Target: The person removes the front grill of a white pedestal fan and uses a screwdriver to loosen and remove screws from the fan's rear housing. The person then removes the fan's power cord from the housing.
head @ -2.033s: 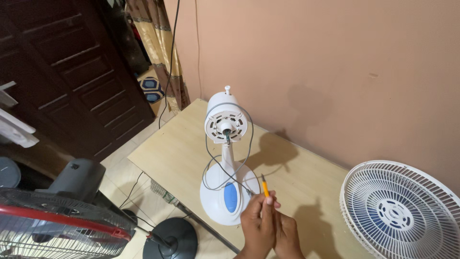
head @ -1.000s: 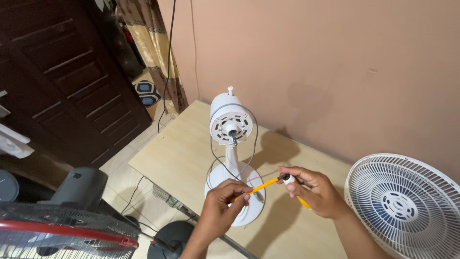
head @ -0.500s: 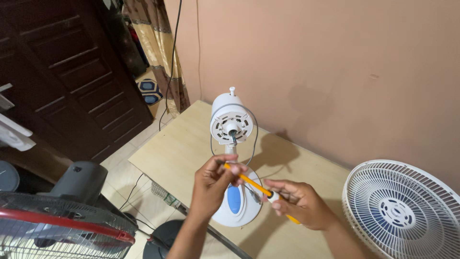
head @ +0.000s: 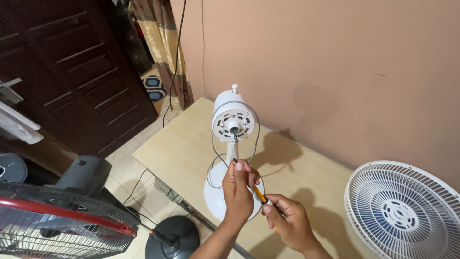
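Both your hands pinch the screwdriver [head: 258,193]: left hand [head: 238,192] near its tip, right hand [head: 287,221] on the handle, before the fan [head: 233,120] mid-table [head: 182,153].

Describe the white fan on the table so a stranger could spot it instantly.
On the light wooden table by the pink wall stands a white fan body on a round base. Unlike the white grille lying to its right, it stands upright, with no blades or guard, its bare motor shaft exposed.
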